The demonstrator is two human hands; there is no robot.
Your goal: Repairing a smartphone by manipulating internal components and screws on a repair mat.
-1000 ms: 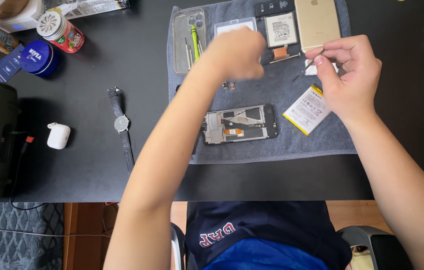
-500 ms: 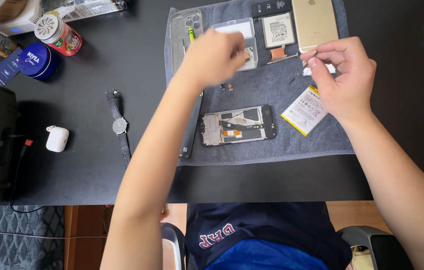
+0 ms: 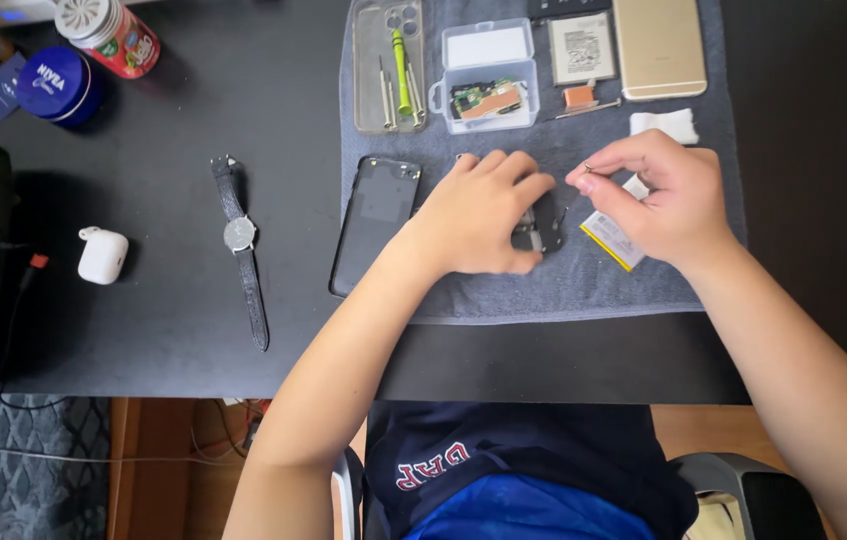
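My left hand (image 3: 480,212) lies flat over an opened phone frame (image 3: 540,222) on a grey towel (image 3: 543,285), pressing it down and hiding most of it. My right hand (image 3: 658,195) hovers just right of it, thumb and forefinger pinched on a tiny dark part (image 3: 588,169), too small to identify. A yellow-edged phone battery (image 3: 608,238) lies under the right hand. A black phone screen panel (image 3: 375,222) lies at the towel's left edge, next to my left wrist.
At the towel's far end sit a clear phone case (image 3: 368,60) holding a green screwdriver (image 3: 401,68), a clear plastic box (image 3: 488,75) with small parts, a gold phone back (image 3: 658,45) and a white wipe (image 3: 665,124). A wristwatch (image 3: 240,245), white earbud case (image 3: 102,254), blue tin (image 3: 53,82) and red can (image 3: 113,32) are on the black desk.
My left hand has come back from the plastic box at the far end and now rests on the phone frame. The right hand has lowered slightly, still pinching the small part.
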